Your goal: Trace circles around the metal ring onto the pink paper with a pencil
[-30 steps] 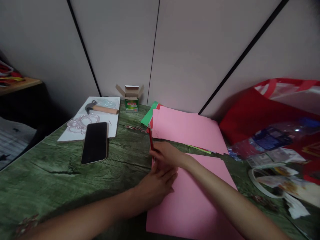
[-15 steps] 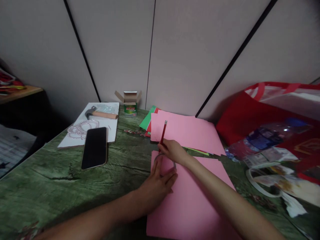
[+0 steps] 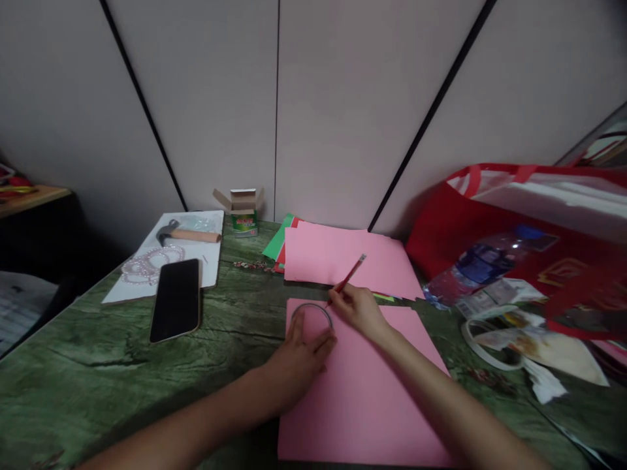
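Currently, nearest my view, the left hand (image 3: 296, 365) lies palm down, fingers spread and loosely bent, pressing a thin ring (image 3: 313, 305) onto the front pink paper (image 3: 362, 398), near its far left corner. My right hand (image 3: 361, 313) has its fingers closed around a red pencil (image 3: 351, 269), which leans right, point at the ring's upper right edge; contact with the paper too fine to tell. Progress, my judgement: ring set, pencil in place, pass along the rim under way. No drawn line readable from here, so I cannot say how much of the rim is left; the rest of the sheet looks unmarked. Farther off on the green surface (image 3: 235, 326): a phone (image 3: 176, 300) to the left, a second pink stack (image 3: 337, 251) beyond the sheet, a hammer (image 3: 198, 235) on a white board (image 3: 208, 274), and an open small box (image 3: 245, 223) by the wall panels (image 3: 323, 117).
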A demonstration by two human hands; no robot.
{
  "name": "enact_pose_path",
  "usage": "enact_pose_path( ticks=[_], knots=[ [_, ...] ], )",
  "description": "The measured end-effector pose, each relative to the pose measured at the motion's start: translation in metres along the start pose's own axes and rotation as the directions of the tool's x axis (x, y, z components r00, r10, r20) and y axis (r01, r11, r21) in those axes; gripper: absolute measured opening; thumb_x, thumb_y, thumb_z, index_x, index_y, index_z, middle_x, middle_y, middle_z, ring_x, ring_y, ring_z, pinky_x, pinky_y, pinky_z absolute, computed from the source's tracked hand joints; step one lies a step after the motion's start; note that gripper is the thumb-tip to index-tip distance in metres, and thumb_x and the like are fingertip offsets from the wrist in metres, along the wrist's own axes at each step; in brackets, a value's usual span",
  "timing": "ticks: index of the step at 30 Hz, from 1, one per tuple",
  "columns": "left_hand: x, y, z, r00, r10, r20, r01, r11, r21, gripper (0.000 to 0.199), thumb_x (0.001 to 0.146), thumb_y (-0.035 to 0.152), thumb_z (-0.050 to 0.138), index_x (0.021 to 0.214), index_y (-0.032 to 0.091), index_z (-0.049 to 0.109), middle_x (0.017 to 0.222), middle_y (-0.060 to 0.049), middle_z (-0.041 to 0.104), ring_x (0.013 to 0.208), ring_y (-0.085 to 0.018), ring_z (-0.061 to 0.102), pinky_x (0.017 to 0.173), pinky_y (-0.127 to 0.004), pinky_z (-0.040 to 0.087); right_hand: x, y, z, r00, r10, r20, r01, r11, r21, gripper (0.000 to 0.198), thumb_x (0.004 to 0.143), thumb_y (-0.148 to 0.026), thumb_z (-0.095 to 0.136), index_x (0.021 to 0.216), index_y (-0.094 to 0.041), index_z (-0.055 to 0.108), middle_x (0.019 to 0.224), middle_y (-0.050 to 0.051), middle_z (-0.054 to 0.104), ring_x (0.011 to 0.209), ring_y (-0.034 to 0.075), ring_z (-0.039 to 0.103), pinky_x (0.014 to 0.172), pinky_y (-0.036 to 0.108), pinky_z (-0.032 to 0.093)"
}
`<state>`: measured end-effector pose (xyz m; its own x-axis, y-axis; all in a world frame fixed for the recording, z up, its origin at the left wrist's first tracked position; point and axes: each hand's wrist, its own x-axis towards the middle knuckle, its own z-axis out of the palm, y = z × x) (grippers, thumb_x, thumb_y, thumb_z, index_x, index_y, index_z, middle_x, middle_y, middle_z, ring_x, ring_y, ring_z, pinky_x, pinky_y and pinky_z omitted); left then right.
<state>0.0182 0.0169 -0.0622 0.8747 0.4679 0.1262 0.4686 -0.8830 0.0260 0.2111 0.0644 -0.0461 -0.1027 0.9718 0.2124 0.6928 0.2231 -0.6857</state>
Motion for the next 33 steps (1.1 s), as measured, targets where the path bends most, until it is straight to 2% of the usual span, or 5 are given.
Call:
enact_pose_path(
  ticks=[3, 9, 14, 21, 33],
  knots=[
    [0.0, -0.002, -0.001, 1.0, -0.002, 0.01, 0.002, 1.0, 0.006, 0.055, 0.079, 0.002, 0.041, 0.134, 0.012, 0.038, 0.134, -0.014, 0.048, 0.126, -0.032, 0.04, 0.105, -0.052, 0.027, -0.013, 0.002, 0.0, 0.995, -0.094, -0.036, 0.099, 0.978, 0.182, 0.026, 0.089, -0.033, 0.044, 0.093, -0.018, 0.064, 0.088, 0.007, 0.07, 0.071, 0.018, 0.064, 0.061, 0.027, 0.047],
    [0.002, -0.003, -0.007, 1.0, -0.011, -0.004, 0.011, 0.999, -0.031, 0.06, 0.075, 0.001, 0.039, 0.135, 0.012, 0.035, 0.126, -0.011, 0.054, 0.131, -0.033, 0.031, 0.105, -0.051, 0.029, -0.027, 0.013, 0.006, 0.954, -0.298, 0.02, 0.295, 0.951, 0.087, 0.024, 0.08, -0.013, 0.049, 0.096, -0.019, 0.067, 0.078, 0.005, 0.065, 0.069, 0.017, 0.059, 0.064, 0.03, 0.047],
    [0.008, -0.001, -0.016, 0.996, -0.063, -0.068, 0.053, 0.989, -0.14, 0.068, 0.07, -0.005, 0.037, 0.135, 0.015, 0.034, 0.136, -0.008, 0.045, 0.134, -0.029, 0.023, 0.102, -0.044, 0.036, -0.028, 0.019, 0.01, 0.966, -0.258, -0.027, 0.258, 0.965, 0.039, 0.016, 0.076, -0.008, 0.055, 0.081, -0.019, 0.064, 0.08, 0.006, 0.06, 0.076, 0.018, 0.057, 0.068, 0.031, 0.048],
    [0.019, -0.02, -0.023, 0.993, -0.062, -0.102, 0.034, 0.967, -0.254, 0.045, 0.083, 0.003, 0.042, 0.125, 0.018, 0.047, 0.127, -0.009, 0.053, 0.124, -0.021, 0.042, 0.105, -0.044, 0.033, -0.029, 0.02, 0.012, 0.967, -0.255, -0.021, 0.256, 0.967, 0.019, 0.026, 0.075, -0.001, 0.051, 0.086, -0.021, 0.064, 0.081, 0.004, 0.059, 0.08, 0.018, 0.056, 0.069, 0.029, 0.047],
    [0.028, -0.045, -0.036, 0.998, 0.053, 0.03, -0.039, 0.933, -0.357, 0.046, 0.076, -0.004, 0.038, 0.114, 0.014, 0.057, 0.131, -0.01, 0.051, 0.121, -0.018, 0.046, 0.099, -0.033, 0.04, -0.027, 0.023, 0.01, 0.98, -0.198, 0.025, 0.197, 0.98, 0.033, 0.016, 0.081, -0.016, 0.057, 0.094, -0.022, 0.065, 0.09, 0.007, 0.064, 0.088, 0.02, 0.059, 0.077, 0.034, 0.048]
  ],
)
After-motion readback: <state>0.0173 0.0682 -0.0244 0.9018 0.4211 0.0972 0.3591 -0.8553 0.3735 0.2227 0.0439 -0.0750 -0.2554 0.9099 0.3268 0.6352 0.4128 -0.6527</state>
